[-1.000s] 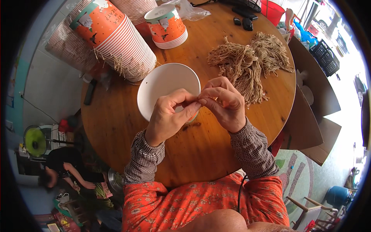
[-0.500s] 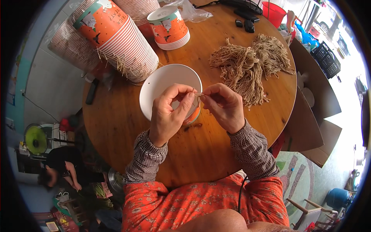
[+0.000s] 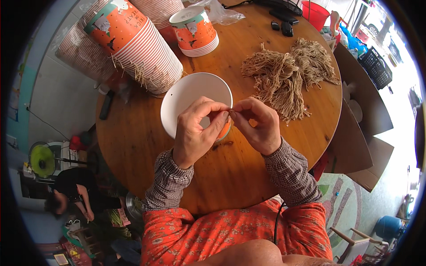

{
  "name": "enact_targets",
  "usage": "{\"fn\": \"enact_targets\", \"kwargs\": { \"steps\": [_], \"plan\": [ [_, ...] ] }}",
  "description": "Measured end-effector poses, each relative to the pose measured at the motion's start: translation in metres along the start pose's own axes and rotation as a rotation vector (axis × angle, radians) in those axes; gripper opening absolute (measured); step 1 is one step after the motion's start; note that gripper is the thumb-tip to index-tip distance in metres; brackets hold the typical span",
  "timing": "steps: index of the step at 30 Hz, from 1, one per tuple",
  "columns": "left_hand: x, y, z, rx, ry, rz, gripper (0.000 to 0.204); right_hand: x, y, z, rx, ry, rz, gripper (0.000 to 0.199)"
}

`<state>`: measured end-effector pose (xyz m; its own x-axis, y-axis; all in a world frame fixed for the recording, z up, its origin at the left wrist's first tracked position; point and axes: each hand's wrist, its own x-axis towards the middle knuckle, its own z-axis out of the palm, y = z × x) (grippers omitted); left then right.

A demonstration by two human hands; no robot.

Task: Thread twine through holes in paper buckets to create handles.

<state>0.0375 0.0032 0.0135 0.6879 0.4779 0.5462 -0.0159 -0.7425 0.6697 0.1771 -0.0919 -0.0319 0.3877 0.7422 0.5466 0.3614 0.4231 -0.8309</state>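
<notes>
A paper bucket (image 3: pixel 188 95) with a white inside and an orange printed outer wall stands tilted on the table, its open mouth toward me. At its near right rim, my left hand (image 3: pixel 199 128) and my right hand (image 3: pixel 258 125) meet fingertip to fingertip. Both are closed in a pinch on a thin beige cord, now mostly hidden between the fingers. A small hole shows in the far left part of the bucket's wall. To the right lies a loose heap of beige cords (image 3: pixel 284 75).
Tall nested stacks of orange buckets (image 3: pixel 146 57) lean at the back left, some with cords hanging out. A short stack (image 3: pixel 194 33) stands beside them. Cardboard boxes (image 3: pixel 355 128) flank the round wooden table (image 3: pixel 235 177). A person (image 3: pixel 77 190) bends at far left.
My fingertips have drawn closer together, and the bit of pale cord that showed between them is now covered. The bucket has stayed in place.
</notes>
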Motion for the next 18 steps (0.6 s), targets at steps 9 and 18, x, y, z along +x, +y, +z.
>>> {"fn": "enact_targets", "kwargs": {
  "steps": [9, 18],
  "plan": [
    [-0.001, 0.002, 0.002, 0.074, 0.093, 0.024, 0.006, -0.002, -0.001, 0.002, 0.065, 0.002, 0.037, 0.010],
    [-0.003, -0.005, -0.017, -0.735, -0.277, -0.505, 0.018, -0.004, -0.001, 0.008, 0.044, -0.019, -0.035, 0.012]
  ]
}}
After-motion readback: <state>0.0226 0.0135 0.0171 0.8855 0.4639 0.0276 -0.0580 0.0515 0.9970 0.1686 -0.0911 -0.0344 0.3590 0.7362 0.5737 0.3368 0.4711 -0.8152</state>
